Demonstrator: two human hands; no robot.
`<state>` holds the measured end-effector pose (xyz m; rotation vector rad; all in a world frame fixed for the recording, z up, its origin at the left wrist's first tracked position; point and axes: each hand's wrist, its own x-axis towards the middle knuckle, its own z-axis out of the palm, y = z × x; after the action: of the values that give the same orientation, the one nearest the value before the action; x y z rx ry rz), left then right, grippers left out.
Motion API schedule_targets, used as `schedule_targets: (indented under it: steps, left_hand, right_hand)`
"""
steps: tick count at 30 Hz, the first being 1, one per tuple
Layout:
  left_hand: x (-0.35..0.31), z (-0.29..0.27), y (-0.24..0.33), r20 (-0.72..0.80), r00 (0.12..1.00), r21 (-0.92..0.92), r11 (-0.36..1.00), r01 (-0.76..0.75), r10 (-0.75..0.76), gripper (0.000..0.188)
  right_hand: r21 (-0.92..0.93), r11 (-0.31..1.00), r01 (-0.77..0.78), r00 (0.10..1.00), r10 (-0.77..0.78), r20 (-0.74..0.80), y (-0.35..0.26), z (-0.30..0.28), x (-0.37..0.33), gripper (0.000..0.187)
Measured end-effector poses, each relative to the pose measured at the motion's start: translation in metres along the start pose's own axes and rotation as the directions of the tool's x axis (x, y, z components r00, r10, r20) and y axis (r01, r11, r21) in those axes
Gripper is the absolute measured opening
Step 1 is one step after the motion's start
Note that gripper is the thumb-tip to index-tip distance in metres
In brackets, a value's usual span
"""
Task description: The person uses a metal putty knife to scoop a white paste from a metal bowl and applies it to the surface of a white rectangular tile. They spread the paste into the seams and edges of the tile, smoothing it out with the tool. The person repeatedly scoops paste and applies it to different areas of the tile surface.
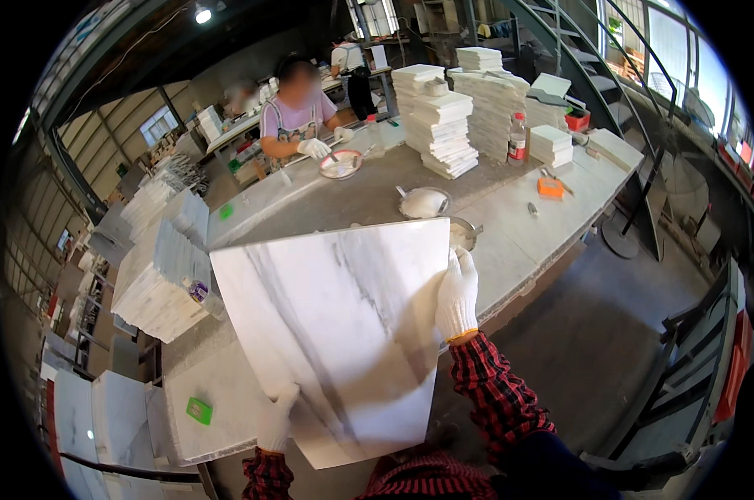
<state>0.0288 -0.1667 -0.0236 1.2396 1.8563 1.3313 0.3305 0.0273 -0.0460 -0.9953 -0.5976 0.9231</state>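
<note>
Workshop bench [527,242] | 2 gloved hands: left hand [275,421], right hand [457,296] | gripping marble slab [344,333]

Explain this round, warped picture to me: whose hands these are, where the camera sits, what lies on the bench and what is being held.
The camera is worn on a person's head and looks down through a fisheye lens, so straight edges bend near the rim. The two white-gloved hands with red plaid sleeves are that person's own. The left hand grips the lower left edge of a large white marble slab with grey veins; the right hand grips its right edge. The slab is held up in front of a long grey workbench. On the bench lie a metal bowl of white paste, stacks of white tiles, a plastic bottle and a small orange tool. At the far side another person in white gloves works over a second bowl.
</note>
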Motion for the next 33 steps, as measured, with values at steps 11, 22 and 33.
schedule_targets:
  steps: [11, 22, 33]
  left_hand:
    - [0.055, -0.008, 0.077, 0.438, 0.878, 0.069, 0.967, -0.247, 0.193, 0.035]
    - [0.144, 0.083, 0.032, 0.776, 0.630, 0.389, 0.777, -0.494, 0.012, 0.073]
    - [0.190, 0.135, -0.025, 0.836, 0.544, 0.423, 0.713, -0.559, -0.068, 0.073]
  right_hand:
    - [-0.774, 0.629, 0.075, 0.974, 0.120, 0.193, 0.104, -0.132, -0.076, 0.032]
    - [-0.854, -0.305, 0.421, 0.835, 0.499, 0.233, 0.182, -0.200, -0.139, 0.033]
    - [-0.640, -0.418, 0.645, 0.658, 0.729, 0.187, 0.182, -0.184, -0.123, 0.027]
